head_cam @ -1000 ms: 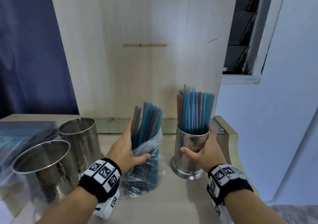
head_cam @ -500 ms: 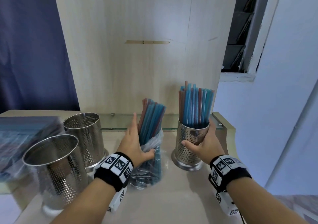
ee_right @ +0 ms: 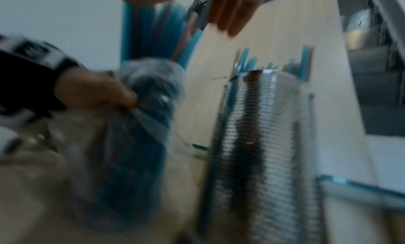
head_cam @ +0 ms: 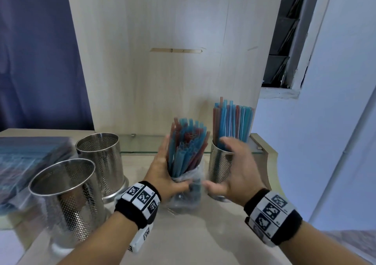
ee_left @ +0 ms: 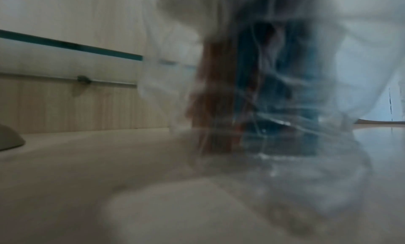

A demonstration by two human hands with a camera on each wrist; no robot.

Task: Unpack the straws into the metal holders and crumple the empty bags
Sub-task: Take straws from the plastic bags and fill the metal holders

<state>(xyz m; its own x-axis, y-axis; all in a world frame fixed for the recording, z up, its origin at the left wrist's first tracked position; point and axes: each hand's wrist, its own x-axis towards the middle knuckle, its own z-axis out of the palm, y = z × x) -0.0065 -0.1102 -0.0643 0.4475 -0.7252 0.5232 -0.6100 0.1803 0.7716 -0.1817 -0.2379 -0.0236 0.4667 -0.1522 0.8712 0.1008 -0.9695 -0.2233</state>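
A clear plastic bag (head_cam: pixel 188 193) of blue and red straws (head_cam: pixel 187 146) stands upright on the counter. My left hand (head_cam: pixel 162 171) grips it from the left, thumb across the front. The straws' upper ends stick out of the open bag. My right hand (head_cam: pixel 225 167) hovers open just right of the bag, in front of a perforated metal holder (head_cam: pixel 218 169) full of straws (head_cam: pixel 234 122). It touches neither. The right wrist view shows the left thumb (ee_right: pixel 98 93) on the bag (ee_right: pixel 142 126) beside the filled holder (ee_right: pixel 263 143). The left wrist view shows the bag (ee_left: pixel 274 91), blurred.
Two empty metal holders stand at the left, one farther back (head_cam: pixel 101 159) and one nearer (head_cam: pixel 67 199). A pile of packed straw bags (head_cam: pixel 26 159) lies at the far left. A wooden panel (head_cam: pixel 173 61) and a glass shelf (head_cam: pixel 142 144) stand behind. The counter edge (head_cam: pixel 270 163) is at the right.
My right hand has let go of the filled holder and moved left towards the bag, opening. My left hand has kept its grip on the bag, and the view has shifted closer.
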